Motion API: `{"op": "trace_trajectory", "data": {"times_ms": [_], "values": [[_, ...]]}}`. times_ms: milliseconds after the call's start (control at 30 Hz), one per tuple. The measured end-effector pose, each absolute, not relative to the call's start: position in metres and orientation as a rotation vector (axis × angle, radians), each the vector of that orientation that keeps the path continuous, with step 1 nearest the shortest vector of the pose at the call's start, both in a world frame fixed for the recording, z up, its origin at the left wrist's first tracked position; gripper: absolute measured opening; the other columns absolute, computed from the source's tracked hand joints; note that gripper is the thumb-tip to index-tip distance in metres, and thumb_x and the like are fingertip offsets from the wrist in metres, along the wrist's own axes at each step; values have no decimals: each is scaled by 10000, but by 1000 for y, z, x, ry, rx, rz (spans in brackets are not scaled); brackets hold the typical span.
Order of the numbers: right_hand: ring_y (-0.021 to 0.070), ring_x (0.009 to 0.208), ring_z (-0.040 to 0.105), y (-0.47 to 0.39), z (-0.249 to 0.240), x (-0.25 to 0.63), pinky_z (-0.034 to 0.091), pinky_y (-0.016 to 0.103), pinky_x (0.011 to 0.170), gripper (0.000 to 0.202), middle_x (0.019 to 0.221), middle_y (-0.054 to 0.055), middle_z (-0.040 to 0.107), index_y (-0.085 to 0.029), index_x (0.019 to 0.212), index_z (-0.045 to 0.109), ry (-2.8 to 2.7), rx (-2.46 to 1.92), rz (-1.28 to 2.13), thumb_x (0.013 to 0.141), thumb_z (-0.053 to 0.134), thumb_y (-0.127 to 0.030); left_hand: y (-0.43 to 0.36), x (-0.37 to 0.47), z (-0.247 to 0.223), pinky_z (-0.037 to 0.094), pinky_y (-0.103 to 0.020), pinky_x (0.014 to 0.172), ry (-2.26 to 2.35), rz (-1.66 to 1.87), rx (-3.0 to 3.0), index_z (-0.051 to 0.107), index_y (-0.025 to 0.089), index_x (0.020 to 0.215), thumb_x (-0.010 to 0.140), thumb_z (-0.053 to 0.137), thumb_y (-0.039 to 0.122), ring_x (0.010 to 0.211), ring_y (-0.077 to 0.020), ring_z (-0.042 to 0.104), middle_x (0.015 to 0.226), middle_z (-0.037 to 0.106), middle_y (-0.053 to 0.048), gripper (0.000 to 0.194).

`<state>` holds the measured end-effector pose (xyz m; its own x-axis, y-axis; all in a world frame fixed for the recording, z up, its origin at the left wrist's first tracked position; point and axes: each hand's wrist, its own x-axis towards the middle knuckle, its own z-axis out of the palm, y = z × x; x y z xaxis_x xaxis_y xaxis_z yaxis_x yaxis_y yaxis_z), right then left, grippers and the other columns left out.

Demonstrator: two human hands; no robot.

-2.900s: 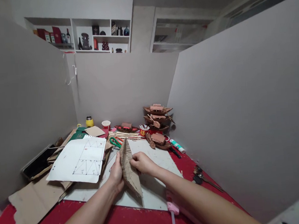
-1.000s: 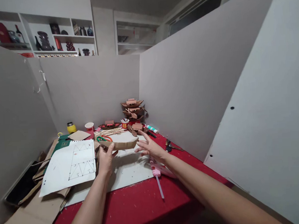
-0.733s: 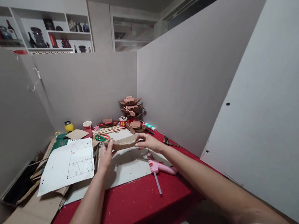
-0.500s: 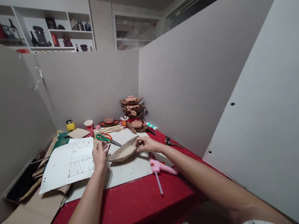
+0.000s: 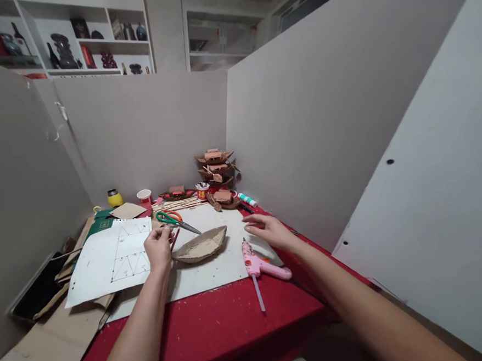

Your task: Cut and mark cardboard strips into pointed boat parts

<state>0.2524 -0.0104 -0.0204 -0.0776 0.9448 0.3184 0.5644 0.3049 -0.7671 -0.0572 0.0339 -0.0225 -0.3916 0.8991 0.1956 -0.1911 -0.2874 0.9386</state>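
Note:
A cardboard boat hull (image 5: 202,246), pointed at both ends and open on top, rests on a white sheet (image 5: 223,274). By the hull's left tip is my left hand (image 5: 159,248), its fingers closed around a thin dark-red stick (image 5: 175,240) that looks like a pencil. My right hand (image 5: 269,231) hovers to the right of the hull, fingers stretched out and holding nothing. Below it lies a pink glue gun (image 5: 253,262) with a glue stick poking out of its back. Scissors (image 5: 178,220) with green and orange handles lie behind the hull.
Finished model boats (image 5: 215,171) are stacked at the back corner. Thin wooden sticks (image 5: 185,205), a paper cup (image 5: 145,197) and a yellow jar (image 5: 114,198) line the rear. A drawing (image 5: 110,264) and cardboard (image 5: 58,342) cover the left. Grey partitions (image 5: 147,132) surround the red-covered table (image 5: 218,330).
My right hand has let go of the hull's right end and moved away to the right. The hull now sits flatter on the sheet. My left hand has barely shifted.

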Motion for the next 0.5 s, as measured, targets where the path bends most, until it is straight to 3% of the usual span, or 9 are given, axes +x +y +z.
{"op": "trace_trajectory", "data": {"times_ms": [267, 400, 500], "values": [[294, 975, 621, -87, -49, 267, 487, 412, 842, 377, 1082, 134, 676, -185, 1054, 662, -1746, -1569, 473, 778, 639, -441, 35, -56, -25, 450, -222, 449, 1238, 1801, 1047, 589, 150, 539, 756, 559, 400, 417, -109, 542, 516, 616, -10, 333], [268, 911, 618, -97, -49, 264, 484, 371, 792, 399, 1036, 120, 673, -207, 1052, 669, -1946, -1633, 335, 807, 611, -516, 32, -53, -24, 456, -223, 464, 1269, 1781, 1063, 625, 150, 656, 747, 565, 372, 436, -122, 561, 507, 625, 0, 247], [253, 874, 621, -95, -48, 260, 473, 341, 766, 326, 1002, 107, 681, -217, 1048, 674, -2028, -1614, 334, 841, 583, -452, 31, -53, -24, 464, -223, 486, 1283, 1781, 1089, 624, 155, 707, 728, 598, 355, 440, -121, 561, 491, 615, 17, 203]]}}
